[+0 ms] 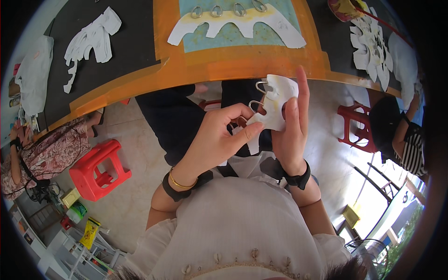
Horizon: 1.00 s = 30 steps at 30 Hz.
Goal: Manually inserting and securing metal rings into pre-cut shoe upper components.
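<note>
A black tabletop [130, 63] edged with orange tape [210, 65] curves across just beyond your hands, over a pale floor. Your left hand [217, 135] pinches a white cut-out piece [280, 100] between thumb and fingers; it sits between your two hands, off the table, smeared yellow, with wire rings [262, 82] at its left edge. Your right hand [291, 135] touches its right side, index finger extended; you cannot tell how firmly it grips. Straight beyond, a scalloped white strip [275, 25] with four oval metal rings [244, 10] lies on a light-blue mat [233, 43]. Farther out, white cut-outs [95, 37] lie beyond your left hand, more cut-outs [371, 51] beyond your right.
</note>
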Tool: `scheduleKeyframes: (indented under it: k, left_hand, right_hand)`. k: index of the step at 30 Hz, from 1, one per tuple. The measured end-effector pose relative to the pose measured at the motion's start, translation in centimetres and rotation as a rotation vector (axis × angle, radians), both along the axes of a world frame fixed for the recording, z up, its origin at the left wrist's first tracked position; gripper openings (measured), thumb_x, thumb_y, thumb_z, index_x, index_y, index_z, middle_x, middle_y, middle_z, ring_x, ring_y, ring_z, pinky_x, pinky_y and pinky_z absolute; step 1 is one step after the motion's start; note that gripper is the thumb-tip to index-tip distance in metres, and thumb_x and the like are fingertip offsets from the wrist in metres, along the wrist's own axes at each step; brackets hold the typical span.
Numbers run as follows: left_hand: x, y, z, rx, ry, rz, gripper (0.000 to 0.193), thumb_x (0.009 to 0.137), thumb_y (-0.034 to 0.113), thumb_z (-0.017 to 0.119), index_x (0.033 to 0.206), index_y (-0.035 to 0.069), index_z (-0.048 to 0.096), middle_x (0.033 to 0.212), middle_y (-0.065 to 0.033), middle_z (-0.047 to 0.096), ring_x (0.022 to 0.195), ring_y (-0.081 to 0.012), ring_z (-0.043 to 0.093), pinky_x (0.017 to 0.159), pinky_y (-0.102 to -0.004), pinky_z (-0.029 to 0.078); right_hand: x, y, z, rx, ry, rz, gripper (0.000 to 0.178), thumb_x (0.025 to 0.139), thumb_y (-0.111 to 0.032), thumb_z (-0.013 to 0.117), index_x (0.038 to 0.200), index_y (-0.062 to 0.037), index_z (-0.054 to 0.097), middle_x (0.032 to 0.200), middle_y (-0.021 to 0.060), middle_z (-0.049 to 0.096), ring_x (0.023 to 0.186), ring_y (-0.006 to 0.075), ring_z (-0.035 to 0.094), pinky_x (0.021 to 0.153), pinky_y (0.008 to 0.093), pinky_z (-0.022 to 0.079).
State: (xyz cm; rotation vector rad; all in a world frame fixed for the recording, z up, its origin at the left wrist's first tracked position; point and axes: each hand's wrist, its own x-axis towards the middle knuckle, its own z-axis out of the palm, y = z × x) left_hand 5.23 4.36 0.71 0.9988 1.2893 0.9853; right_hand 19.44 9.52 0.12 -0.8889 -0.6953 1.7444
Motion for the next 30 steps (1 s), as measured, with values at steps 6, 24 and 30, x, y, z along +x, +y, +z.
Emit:
scheduleKeyframes:
  k: [6, 24, 30]
  left_hand:
    - [-0.6, 0.0, -0.3, 0.021, 0.052, 0.040, 0.018, 0.080, 0.016, 0.069, 0.086, 0.001, 0.060, 0.070, -0.0013, 0.061, 0.064, -0.0062, 0.053, 0.059, -0.0202, 0.042]
    - [-0.1, 0.2, 1.4, 0.630, 0.843, 0.402, 0.021, 0.068, 0.006, 0.077, 0.087, 0.008, 0.069, 0.084, -0.0034, 0.053, 0.071, -0.0156, 0.053, 0.060, -0.0250, 0.042]
    - [0.4, 0.6, 0.1, 0.647, 0.804, 0.383, 0.023, 0.066, 0.008, 0.078, 0.088, 0.010, 0.069, 0.082, -0.0013, 0.054, 0.069, -0.0141, 0.052, 0.062, -0.0266, 0.040]
  right_hand:
    - [0.5, -0.1, 0.2, 0.159, -0.318, 0.175, 0.079, 0.084, 0.001, 0.056, 0.145, -0.0085, 0.007, 0.075, 0.0042, 0.060, 0.073, 0.0109, 0.059, 0.073, 0.0232, 0.047]
    - [-0.3, -0.8, -0.2, 0.304, -0.451, 0.024, 0.091, 0.077, 0.005, 0.067, 0.144, -0.0031, 0.006, 0.149, 0.0113, 0.019, 0.073, 0.0108, 0.063, 0.053, 0.0185, 0.046]
    - [-0.3, -1.2, -0.6, 0.385, -0.544, 0.012, 0.090, 0.076, 0.005, 0.067, 0.143, 0.0002, 0.007, 0.151, 0.0136, 0.011, 0.068, 0.0094, 0.061, 0.050, 0.0174, 0.043]
